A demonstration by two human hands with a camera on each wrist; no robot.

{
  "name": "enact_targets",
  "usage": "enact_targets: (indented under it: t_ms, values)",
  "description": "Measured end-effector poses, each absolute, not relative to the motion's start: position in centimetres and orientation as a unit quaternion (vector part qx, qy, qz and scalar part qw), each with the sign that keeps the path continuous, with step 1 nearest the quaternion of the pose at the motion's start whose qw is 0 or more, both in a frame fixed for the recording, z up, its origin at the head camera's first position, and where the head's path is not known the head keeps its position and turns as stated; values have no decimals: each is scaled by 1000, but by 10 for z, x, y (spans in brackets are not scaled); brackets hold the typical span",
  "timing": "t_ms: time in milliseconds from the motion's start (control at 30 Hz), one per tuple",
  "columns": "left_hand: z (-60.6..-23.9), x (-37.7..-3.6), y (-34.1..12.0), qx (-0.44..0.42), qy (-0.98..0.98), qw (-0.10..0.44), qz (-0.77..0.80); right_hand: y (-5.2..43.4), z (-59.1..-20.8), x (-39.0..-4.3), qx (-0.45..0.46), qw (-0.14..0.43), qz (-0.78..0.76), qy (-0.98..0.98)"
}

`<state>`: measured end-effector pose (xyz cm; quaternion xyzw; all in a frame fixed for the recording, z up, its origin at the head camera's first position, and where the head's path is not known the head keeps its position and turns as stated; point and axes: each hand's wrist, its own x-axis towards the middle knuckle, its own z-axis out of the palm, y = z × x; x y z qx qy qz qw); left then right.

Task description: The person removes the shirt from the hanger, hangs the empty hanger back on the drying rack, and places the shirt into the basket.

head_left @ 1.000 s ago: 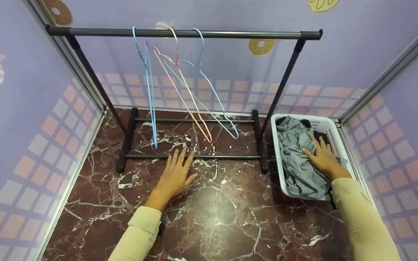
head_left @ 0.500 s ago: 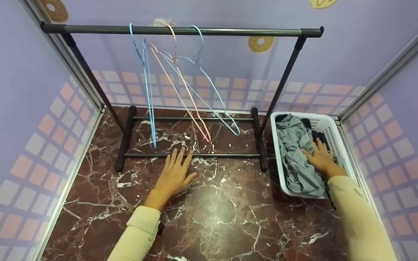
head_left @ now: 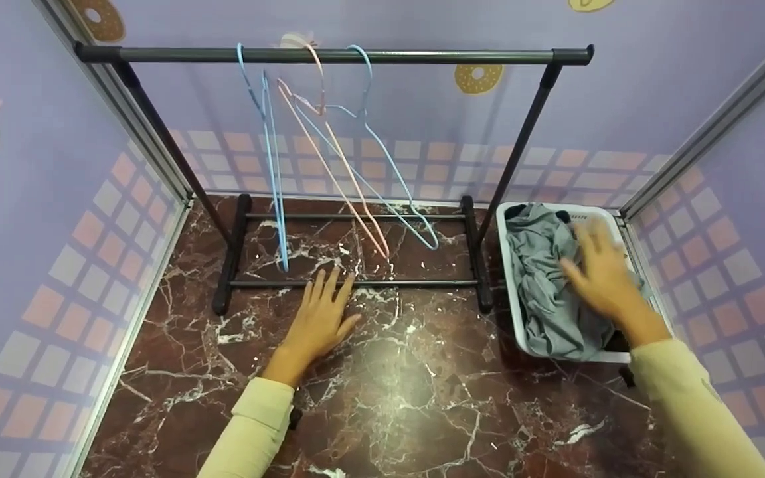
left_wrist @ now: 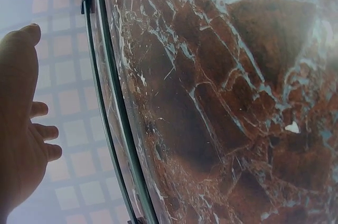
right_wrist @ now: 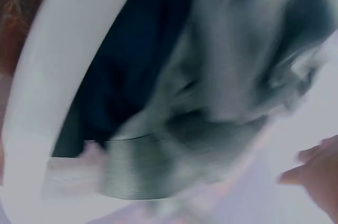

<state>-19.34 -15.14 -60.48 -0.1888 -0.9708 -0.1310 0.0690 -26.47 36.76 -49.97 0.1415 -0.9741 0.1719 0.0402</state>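
So far nothing hung: the hangers (head_left: 329,153) were bare, the grey garment (head_left: 545,285) lay in the basket (head_left: 512,318). Right hand (head_left: 605,275) hovered spread-fingered, gripping nothing; left hand (head_left: 319,322) lay flat on the floor (head_left: 409,392).

One clothes rack (head_left: 329,56) stands on the floor (head_left: 389,372) with three hangers on its bar, two blue hangers (head_left: 269,159) and one pink hanger (head_left: 329,153), and one white basket (head_left: 510,279) in the right corner holds one grey garment (head_left: 542,279).

Glossy marble floor (head_left: 409,385), matt metal rack (head_left: 329,56), white plastic basket (head_left: 506,229) (soft grey cloth (head_left: 542,279) inside).
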Motion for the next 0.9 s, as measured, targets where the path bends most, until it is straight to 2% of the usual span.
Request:
enact_targets:
  t_ms: [133,233,300,400,600,900]
  values:
    - [-605,-191,-151,-187,-973,66,-121,336,-508,-236,309,84,71,-945]
    - [-603,-191,-150,-186,-972,67,-124,328,-530,-224,381,120,0,-917]
    - [-602,-191,-150,-188,-972,65,-127,330,-546,-221,391,141,-19,-910]
    - [-602,-190,-151,-187,-972,61,-129,336,-564,-222,381,136,-7,-914]
    - [-604,-190,-152,-183,-971,67,-139,342,-578,-234,371,120,10,-921]
    - [-607,-190,-149,-182,-972,52,-140,351,-607,-253,404,139,-36,-903]
